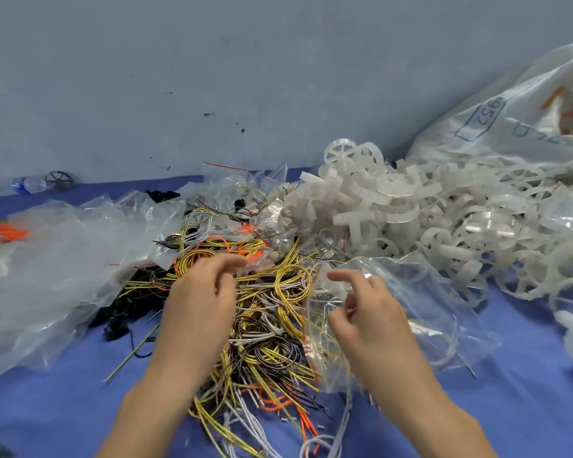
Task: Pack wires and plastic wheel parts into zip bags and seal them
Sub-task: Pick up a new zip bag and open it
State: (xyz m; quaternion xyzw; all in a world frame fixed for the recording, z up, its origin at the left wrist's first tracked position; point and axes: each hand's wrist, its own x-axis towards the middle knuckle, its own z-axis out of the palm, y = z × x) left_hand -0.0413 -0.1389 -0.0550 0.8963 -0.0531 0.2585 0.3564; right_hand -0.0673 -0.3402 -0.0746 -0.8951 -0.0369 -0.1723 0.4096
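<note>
Surface: blue cloth (526, 408) across lower frame, meeting pale grey wall (212, 77) in upper half.
Wires: tangled heap of wires (265, 325), yellow, white, orange and black, lower centre of frame, spreading between both forearms down to bottom edge.
Wheel parts: mound of translucent white plastic wheel parts (394, 209), centre right to right edge; round spoked pieces and curved fragments mixed.
Zip bag: clear zip bag (411, 309) with red strip along its edge, right of centre, lying over the right side of the wire heap and just beside the wheel mound; contents hard to make out through the blur.
Right hand (368, 312): right of centre, fingers curled and pinching the zip bag's near edge.
Left hand (199, 299): left of centre, over the wire heap, fingers bent with tips among yellow strands; whether gripping any strand cannot be told, blurred.
Loose bags: crumpled clear plastic sheeting (47, 276) at left; small empty zip bags (225, 180) with red seals, upper centre near the wall.
Large sack: big translucent sack (510, 120) with blue printing, upper right, behind the wheel mound.
Other: dark spoked wheel (58, 180) and plastic bottle (27, 186) far left by the wall; orange item (10, 233) under plastic at left edge.
</note>
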